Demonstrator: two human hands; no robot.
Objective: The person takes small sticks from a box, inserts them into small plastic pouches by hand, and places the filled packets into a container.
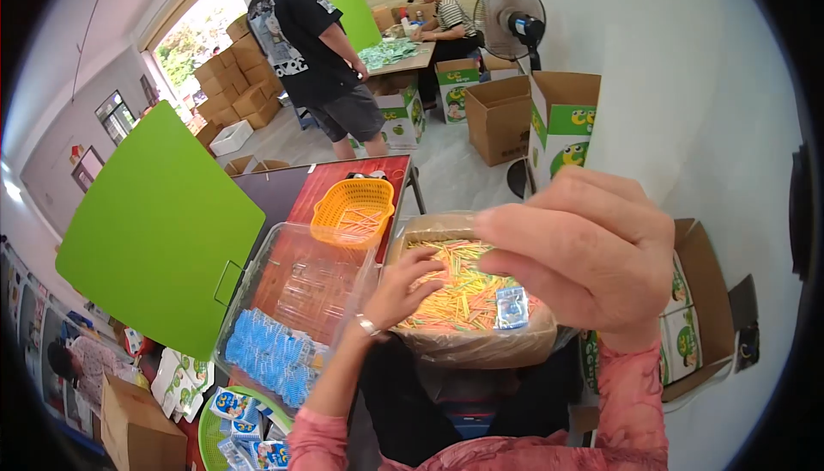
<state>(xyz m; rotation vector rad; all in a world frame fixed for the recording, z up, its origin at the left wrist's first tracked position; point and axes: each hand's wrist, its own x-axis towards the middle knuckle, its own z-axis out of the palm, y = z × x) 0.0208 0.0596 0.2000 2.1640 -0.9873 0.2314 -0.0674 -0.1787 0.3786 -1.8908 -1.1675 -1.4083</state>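
My left hand (pixel 399 293) reaches over the left edge of a lined cardboard box (pixel 468 349), its fingers spread above the sticks and nothing seen in them. Thin yellow, orange, pink and green sticks (pixel 459 299) fill that box. A small blue-and-white packet (pixel 511 308) lies on the sticks, near the right side. My right hand (pixel 592 252) is raised close to the camera, above the box's right side. Its fingers are curled, thumb and forefinger near each other; whatever they hold, if anything, I cannot make out.
On the red table (pixel 318 205) are an orange basket (pixel 354 186) with sticks and a clear tub (pixel 283 248) holding blue netted pieces (pixel 273 352). A green basket (pixel 210 437) holds packets. Cartons (pixel 699 299) stand right. Beyond are a fan (pixel 511 20), a standing person (pixel 300 50) and a seated person (pixel 446 20).
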